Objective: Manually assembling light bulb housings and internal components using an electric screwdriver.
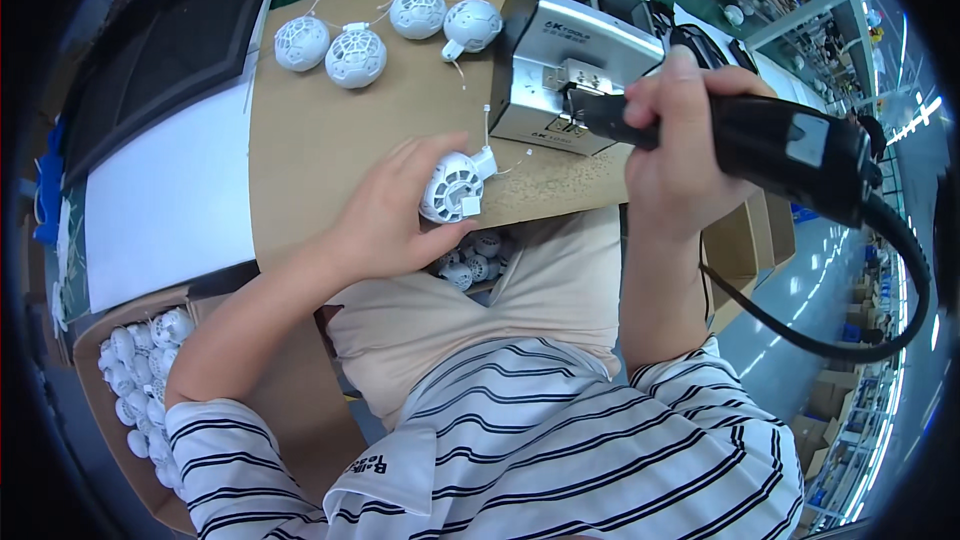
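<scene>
Brown covers the desk [330, 140], which carries a silver machine [575, 35]. To the left of this machine and nearer the person stands a cardboard box [285, 390] filled with white openwork parts [140, 380]. A black power screwdriver [780, 135] reaches from the right to the machine's front; whether its tip touches the metal I cannot tell. The right hand [680, 125] is wrapped around its body, thumb on top. On the machine's near left, the left hand [400, 205] grasps a white slotted ball [452, 186], which lies between fingers and thumb on the hand's machine side; whether it also rests on the desk is unclear. Four white lattice balls [356, 57] sit left of the machine, the closest just beside it. Smallest, a white connector [487, 109] on a thin wire juts up between held ball and machine.
</scene>
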Motion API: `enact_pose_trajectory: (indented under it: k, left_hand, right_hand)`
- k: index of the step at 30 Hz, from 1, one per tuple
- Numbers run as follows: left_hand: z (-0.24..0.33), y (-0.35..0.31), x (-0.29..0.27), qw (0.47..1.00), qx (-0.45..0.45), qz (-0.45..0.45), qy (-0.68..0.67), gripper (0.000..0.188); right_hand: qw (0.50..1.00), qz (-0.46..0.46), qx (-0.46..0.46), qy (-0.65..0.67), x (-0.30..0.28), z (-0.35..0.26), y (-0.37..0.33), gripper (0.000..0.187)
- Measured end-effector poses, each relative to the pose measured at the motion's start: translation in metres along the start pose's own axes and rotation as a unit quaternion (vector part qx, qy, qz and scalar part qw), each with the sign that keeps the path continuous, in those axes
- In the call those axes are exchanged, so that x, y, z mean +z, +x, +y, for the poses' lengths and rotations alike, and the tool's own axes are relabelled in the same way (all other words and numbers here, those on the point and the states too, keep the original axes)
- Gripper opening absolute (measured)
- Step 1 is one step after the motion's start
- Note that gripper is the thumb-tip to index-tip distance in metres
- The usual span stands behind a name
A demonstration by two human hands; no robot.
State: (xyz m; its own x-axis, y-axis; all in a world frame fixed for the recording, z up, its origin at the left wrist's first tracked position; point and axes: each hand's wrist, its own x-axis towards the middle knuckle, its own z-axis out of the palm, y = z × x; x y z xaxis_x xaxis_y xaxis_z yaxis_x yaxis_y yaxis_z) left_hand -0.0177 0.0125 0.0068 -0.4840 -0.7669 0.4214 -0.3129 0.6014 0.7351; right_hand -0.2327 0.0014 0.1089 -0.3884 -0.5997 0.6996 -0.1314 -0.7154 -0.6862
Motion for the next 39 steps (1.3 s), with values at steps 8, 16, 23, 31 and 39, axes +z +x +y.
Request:
enact_pose_trajectory:
  k: [8, 16, 23, 31, 39]
  left_hand:
    - [-0.005, 0.005, -0.007, 0.999, 0.017, -0.016, 0.027, 0.059]
    - [-0.007, 0.004, -0.004, 0.999, 0.009, -0.006, 0.051, 0.056]
    - [-0.008, 0.004, -0.005, 0.999, 0.000, -0.008, 0.053, 0.055]
    - [-0.008, 0.008, -0.005, 0.999, 0.020, 0.009, 0.049, 0.052]
    - [-0.008, 0.003, -0.006, 1.000, -0.003, -0.002, -0.006, 0.052]
  right_hand:
    - [0.974, -0.132, 0.064, 0.174, 0.000, -0.027, -0.005, 0.029]
    - [0.940, -0.198, 0.083, 0.266, 0.020, -0.020, -0.032, 0.034]
    - [0.941, -0.198, 0.085, 0.262, 0.022, -0.012, -0.036, 0.032]
    - [0.946, -0.204, 0.072, 0.240, 0.026, -0.009, -0.039, 0.024]
    - [0.905, -0.285, 0.014, 0.316, -0.004, -0.030, 0.004, 0.032]
